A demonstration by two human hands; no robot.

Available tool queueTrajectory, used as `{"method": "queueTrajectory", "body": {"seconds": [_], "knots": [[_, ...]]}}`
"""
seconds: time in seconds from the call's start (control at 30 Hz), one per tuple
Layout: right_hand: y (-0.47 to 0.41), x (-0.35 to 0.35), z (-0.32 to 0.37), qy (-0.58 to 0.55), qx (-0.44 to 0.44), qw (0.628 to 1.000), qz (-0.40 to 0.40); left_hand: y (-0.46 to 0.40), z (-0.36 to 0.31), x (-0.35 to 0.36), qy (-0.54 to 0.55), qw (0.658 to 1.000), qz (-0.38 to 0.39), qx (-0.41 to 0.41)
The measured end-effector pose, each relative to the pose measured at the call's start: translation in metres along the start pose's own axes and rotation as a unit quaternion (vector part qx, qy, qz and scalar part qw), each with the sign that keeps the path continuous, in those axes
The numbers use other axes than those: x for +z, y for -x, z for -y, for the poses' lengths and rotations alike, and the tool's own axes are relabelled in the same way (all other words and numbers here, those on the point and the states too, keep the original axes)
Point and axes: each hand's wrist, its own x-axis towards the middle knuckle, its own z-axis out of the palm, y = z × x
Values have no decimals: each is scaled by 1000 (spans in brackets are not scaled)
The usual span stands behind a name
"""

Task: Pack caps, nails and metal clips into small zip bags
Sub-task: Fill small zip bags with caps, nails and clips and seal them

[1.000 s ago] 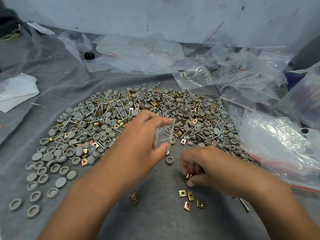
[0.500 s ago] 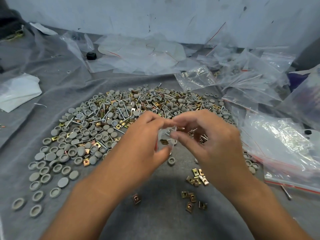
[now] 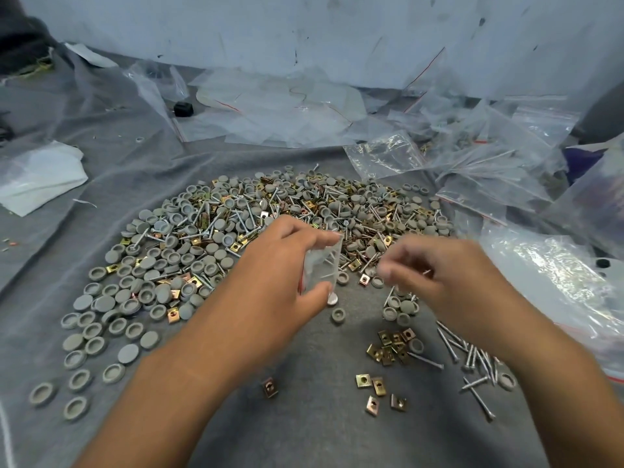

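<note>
At frame centre your left hand (image 3: 270,268) is pinching a small zip bag (image 3: 320,268) upright, mouth ready for filling; your right hand (image 3: 435,275), blurred, is curling fingers, contents unclear.

The caps (image 3: 216,255) look like matt grey plastic. The metal clips (image 3: 381,386) are shiny brass-toned, the nails (image 3: 472,358) bright silvery steel. The zip bags (image 3: 499,170) are glossy, crinkled clear plastic. All lie on soft, matt grey cloth (image 3: 320,434).
</note>
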Motion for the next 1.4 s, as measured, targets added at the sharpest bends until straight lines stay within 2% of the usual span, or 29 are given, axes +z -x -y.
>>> {"method": "queueTrajectory", "body": {"seconds": [0.07,0.1,0.17,0.37,0.5,0.63,0.73,0.9,1.13,1.3,1.4], "knots": [[4,-2,-12,79,41,983,163,0,0,0,-4,1000,2,-3],[6,-1,-16,101,48,971,212,0,1,0,-6,1000,2,-3],[7,3,-19,143,55,956,248,0,1,0,-5,1000,2,-1],[4,17,-20,169,-15,962,212,-1,-2,1,-13,1000,6,-5],[2,21,-22,171,-25,964,202,-2,-2,2,-16,1000,5,-8],[-1,19,-25,116,-16,986,119,-1,-2,3,-20,1000,4,-5],[-2,15,-27,68,3,994,85,-1,-3,2,-19,1000,8,-7],[-3,15,-26,51,-4,995,90,0,-2,1,-19,1000,11,-8],[-4,28,-25,101,-39,980,165,1,-1,0,-23,1000,7,-5],[-5,32,-28,126,-53,979,152,1,-1,-1,-23,1000,6,-4],[-5,30,-24,58,-59,992,91,1,0,-1,-21,1000,4,-6]]}}
